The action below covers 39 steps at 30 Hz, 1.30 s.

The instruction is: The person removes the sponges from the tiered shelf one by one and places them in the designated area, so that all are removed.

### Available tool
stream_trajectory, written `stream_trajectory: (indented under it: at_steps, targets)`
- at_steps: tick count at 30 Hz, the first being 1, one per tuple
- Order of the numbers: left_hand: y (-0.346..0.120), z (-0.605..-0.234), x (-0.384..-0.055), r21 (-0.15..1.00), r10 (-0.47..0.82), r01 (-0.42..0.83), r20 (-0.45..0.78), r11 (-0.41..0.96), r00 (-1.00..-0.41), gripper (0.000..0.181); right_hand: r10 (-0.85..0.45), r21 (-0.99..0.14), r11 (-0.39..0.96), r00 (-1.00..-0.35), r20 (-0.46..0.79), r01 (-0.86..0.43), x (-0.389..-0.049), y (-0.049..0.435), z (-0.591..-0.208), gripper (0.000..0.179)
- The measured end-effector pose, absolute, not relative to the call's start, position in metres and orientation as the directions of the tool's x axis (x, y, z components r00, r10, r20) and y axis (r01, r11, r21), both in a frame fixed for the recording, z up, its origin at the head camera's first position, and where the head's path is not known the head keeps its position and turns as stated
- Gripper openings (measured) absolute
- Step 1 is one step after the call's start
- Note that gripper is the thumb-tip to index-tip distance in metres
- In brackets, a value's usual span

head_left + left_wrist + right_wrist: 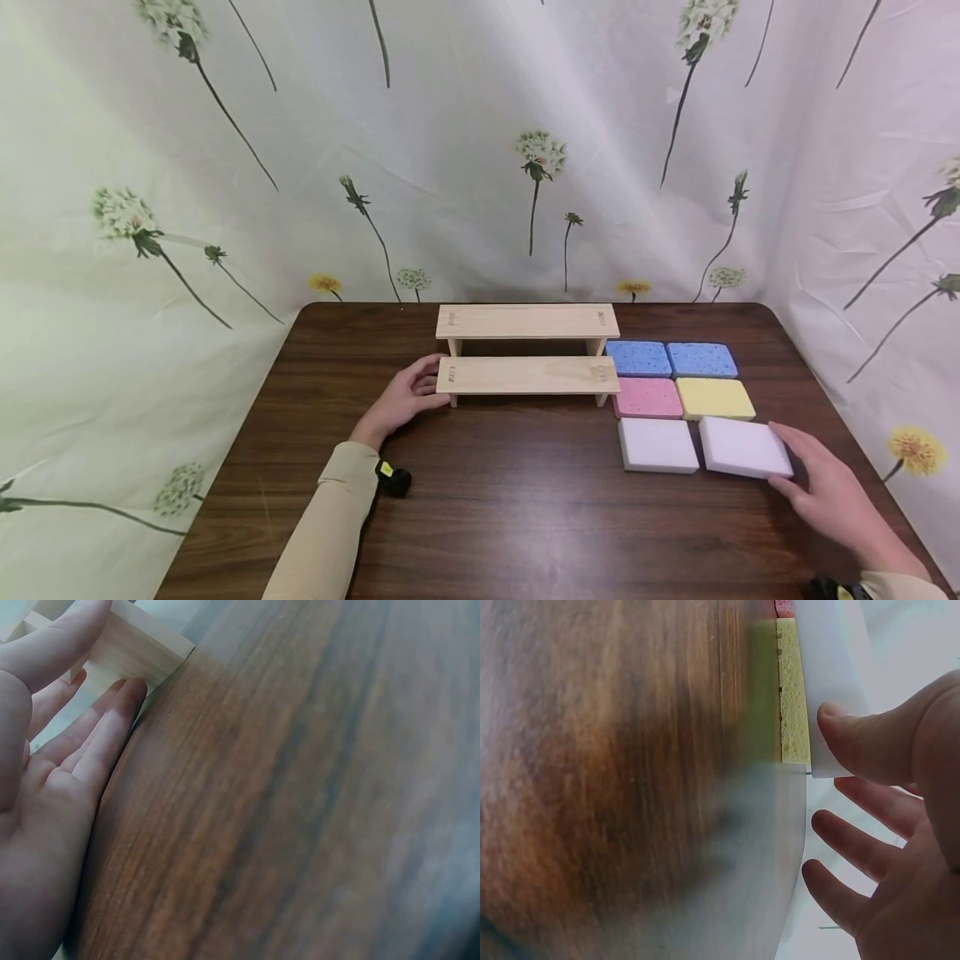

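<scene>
Between thumb and forefinger, my right hand (828,492) pinches the right end of a thick white sponge (742,447). The right wrist view has the yellow sponge (793,697) showing below this white sponge's lower edge; the other fingers spread free. To its left lies a second white sponge (657,445) of the same size. My left hand (401,400) is at the left end of a two-tier wooden stand (532,375), thumb by the front leg. Its fairly straight fingers (112,724) reach the stand's wooden end in the left wrist view.
Behind the white sponges lie a pink sponge (648,397) and the yellow one, then two blue sponges (702,360) beside the stand. All stand on a dark wood table (487,500). A flower-printed curtain (465,167) hangs along the table's back and sides.
</scene>
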State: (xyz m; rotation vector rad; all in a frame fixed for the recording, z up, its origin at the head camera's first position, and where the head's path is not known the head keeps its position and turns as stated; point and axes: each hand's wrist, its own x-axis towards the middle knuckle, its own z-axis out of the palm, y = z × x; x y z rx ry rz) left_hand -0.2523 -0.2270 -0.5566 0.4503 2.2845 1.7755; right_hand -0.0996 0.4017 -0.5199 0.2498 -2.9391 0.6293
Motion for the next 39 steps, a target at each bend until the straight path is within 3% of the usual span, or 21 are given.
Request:
stream_trajectory:
  at_steps: [18,39]
  targets:
    - [-0.226,-0.556,-0.25,0.966,0.354,0.097,0.005,0.241,-0.935,0.078,-0.131,-0.4,0.902,-0.986,0.107,-0.163,-0.093,0.407,-0.531,0.075]
    - [-0.226,-0.555,-0.251,0.965,0.355,0.107,0.016,0.238,-0.935,0.076,-0.144,-0.4,0.897,-0.98,0.134,-0.187,-0.089,0.408,-0.533,0.079]
